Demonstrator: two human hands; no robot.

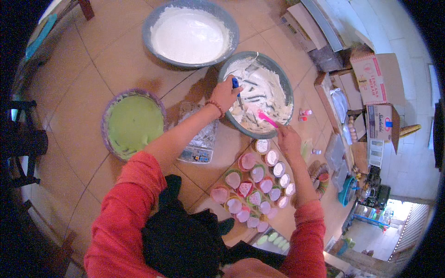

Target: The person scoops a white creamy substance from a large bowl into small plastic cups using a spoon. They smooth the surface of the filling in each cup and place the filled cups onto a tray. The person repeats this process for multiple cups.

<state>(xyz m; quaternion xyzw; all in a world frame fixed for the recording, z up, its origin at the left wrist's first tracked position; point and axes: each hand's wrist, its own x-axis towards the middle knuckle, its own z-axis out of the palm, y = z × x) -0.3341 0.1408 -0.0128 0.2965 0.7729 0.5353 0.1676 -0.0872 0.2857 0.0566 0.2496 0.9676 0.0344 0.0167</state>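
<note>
A grey-green basin (289, 90) holds pale batter (255, 92), smeared thinly so that dark streaks of the bottom show through. My left hand (223, 94) grips a blue-handled utensil (235, 83) over the basin's near left side; its thin metal part points down at the batter, and its exact kind is unclear. From the basin's near right rim, my right hand (289, 139) holds a pink spatula (268, 119) with its head in the batter. Below the basin stand several paper-lined cups (232, 179) that look unfilled, beside a row of cups with white batter (272, 157).
A larger basin of white batter (189, 34) stands beyond. Green batter (135, 123) fills a purple-rimmed basin at left. Plastic covers a flat item (196, 154) between. Small bottles (306, 112), stacked liners (321, 178) and cardboard boxes (369, 80) are at right. Green-filled cups (263, 239) sit near my legs.
</note>
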